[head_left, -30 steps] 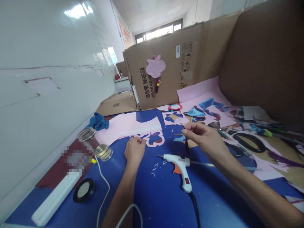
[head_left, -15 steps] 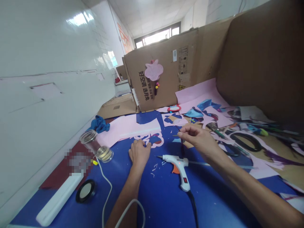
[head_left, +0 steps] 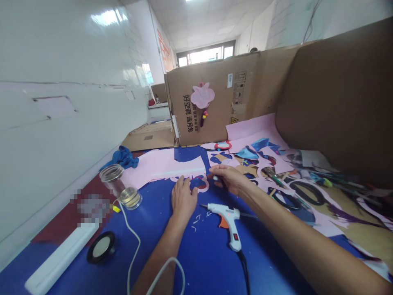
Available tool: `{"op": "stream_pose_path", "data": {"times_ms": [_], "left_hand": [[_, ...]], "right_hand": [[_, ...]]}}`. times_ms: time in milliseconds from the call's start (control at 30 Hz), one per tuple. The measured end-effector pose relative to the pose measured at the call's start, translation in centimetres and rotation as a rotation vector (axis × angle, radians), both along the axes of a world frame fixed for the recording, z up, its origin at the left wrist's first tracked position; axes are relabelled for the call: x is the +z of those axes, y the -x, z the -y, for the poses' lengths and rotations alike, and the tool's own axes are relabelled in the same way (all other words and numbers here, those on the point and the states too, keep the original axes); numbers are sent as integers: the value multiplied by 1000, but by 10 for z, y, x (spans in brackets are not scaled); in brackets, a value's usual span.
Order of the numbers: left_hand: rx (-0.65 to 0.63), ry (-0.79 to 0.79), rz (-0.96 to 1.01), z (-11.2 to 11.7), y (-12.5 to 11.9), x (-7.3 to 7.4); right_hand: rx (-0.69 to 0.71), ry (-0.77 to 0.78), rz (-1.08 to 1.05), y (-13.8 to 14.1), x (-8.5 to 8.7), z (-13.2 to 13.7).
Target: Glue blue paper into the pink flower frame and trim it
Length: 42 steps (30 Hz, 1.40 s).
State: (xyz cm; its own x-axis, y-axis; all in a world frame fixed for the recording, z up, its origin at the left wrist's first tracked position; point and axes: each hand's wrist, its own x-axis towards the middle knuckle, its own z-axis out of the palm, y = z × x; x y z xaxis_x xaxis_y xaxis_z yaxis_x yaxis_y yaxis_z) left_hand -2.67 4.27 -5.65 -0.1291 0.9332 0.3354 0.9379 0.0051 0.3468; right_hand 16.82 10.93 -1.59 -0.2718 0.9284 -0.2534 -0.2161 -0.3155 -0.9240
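My left hand (head_left: 184,196) lies palm down on the blue table (head_left: 208,268), fingers stretched out. Its fingertips are at the edge of a pink paper cutout (head_left: 203,189) with a scalloped outline and dark blue and red in its middle. Just right of the cutout, my right hand (head_left: 229,178) is closed in a pinch. A dark strand (head_left: 223,185) shows under its fingers, and a small pale bit is beside it; the rest is hidden. Below the hands lies a white glue gun (head_left: 225,215) with an orange trigger, its nozzle pointing left.
At left stand a clear jar (head_left: 118,184), a black round lid (head_left: 101,247) and a white bar (head_left: 63,258). A white cable (head_left: 135,246) crosses the front. Pink paper scraps (head_left: 285,164) and black rings (head_left: 307,192) crowd the right. Cardboard (head_left: 260,90) walls the back, with a pink ornament (head_left: 202,96).
My right hand has moved left and closer to the cutout. My left hand's fingers have straightened out and flattened. The whole view has shifted slightly.
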Motion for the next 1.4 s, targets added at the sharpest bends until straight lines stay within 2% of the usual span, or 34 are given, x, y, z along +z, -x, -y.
{"op": "stream_pose_path", "data": {"times_ms": [200,567,1000,1167,1400], "left_hand": [[-46,49,22,0,1,-3],[-30,59,24,2,-1,-2],[-18,89,43,0,1,0],[-22,80,48,-1,2,-1],[-19,99,57,0,2,1]], "right_hand": [[45,-12,48,13,-3,-17],[91,-69,76,17,-14,-26],[145,-110,83,24,-10,-23],[120,-148,121,20,-7,-22],[150,-132,137,20,-6,-24]]}}
